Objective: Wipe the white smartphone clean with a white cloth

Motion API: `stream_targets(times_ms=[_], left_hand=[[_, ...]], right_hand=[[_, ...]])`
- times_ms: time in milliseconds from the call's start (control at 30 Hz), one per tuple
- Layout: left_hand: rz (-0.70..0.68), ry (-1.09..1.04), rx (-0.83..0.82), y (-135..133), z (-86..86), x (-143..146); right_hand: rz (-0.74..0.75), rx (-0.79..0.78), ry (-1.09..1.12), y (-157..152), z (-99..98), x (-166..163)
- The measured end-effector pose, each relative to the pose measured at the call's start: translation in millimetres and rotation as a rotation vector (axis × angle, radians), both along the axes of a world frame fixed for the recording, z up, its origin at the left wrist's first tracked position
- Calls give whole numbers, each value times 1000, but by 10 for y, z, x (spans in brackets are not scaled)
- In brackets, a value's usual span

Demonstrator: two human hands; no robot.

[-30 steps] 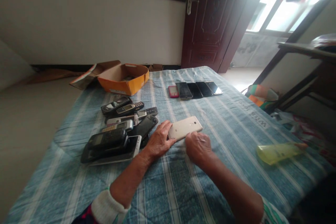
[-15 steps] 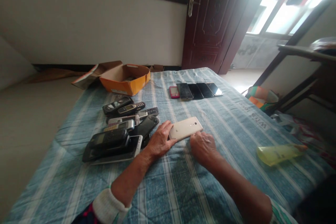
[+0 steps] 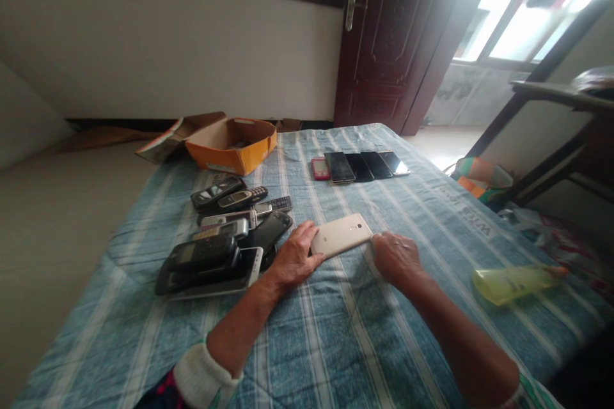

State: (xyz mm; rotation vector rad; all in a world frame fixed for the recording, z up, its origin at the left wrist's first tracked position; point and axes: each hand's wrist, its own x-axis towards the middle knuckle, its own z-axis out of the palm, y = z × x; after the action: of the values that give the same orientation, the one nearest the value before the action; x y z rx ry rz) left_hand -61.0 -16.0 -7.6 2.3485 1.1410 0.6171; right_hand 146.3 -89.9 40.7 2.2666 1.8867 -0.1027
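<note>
A gold smartphone (image 3: 341,235) lies back side up on the striped blue cloth, its camera end to the right. My left hand (image 3: 298,250) grips its left end between thumb and fingers. My right hand (image 3: 397,258) is closed, knuckles up, by the phone's lower right corner; what its fingers hold, if anything, is hidden. To the left is a heap of old mobile phones (image 3: 206,254), with keypad phones and smartphones piled over each other. Farther back, several dark smartphones (image 3: 339,168) overlap in a row beside a small red-framed device (image 3: 320,169).
An open orange cardboard box (image 3: 235,156) stands at the back left of the cloth-covered surface (image 3: 330,345). A yellow translucent bottle-like object (image 3: 515,284) lies at the right. Beyond are a dark red door (image 3: 384,45) and a rack (image 3: 561,92).
My right hand has slid right along the phone's near edge to its right corner. My left hand keeps its hold on the phone. The view has shifted slightly.
</note>
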Motion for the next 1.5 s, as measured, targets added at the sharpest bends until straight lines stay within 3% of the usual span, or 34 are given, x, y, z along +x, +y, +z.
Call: stream_targets(times_ms=[367, 567, 667, 867, 1067, 1267, 1400, 1500], left_hand=[[-6, -12, 15, -8, 27, 3], [-7, 5, 4, -22, 44, 5], [-12, 24, 1, -26, 38, -3], [-49, 23, -1, -20, 55, -20], [-65, 23, -6, -8, 41, -40], [-77, 4, -41, -24, 50, -42], [-79, -1, -12, -13, 35, -34], [-81, 4, 0, -9, 28, -34]], right_hand=[[113, 39, 93, -67, 17, -343], [264, 47, 152, -96, -14, -682], [302, 40, 225, -88, 32, -659], [154, 135, 171, -40, 9, -524], [303, 101, 170, -75, -40, -722], [237, 123, 32, -60, -95, -549], [384, 163, 47, -113, -162, -642], [412, 178, 65, -138, -173, -688]])
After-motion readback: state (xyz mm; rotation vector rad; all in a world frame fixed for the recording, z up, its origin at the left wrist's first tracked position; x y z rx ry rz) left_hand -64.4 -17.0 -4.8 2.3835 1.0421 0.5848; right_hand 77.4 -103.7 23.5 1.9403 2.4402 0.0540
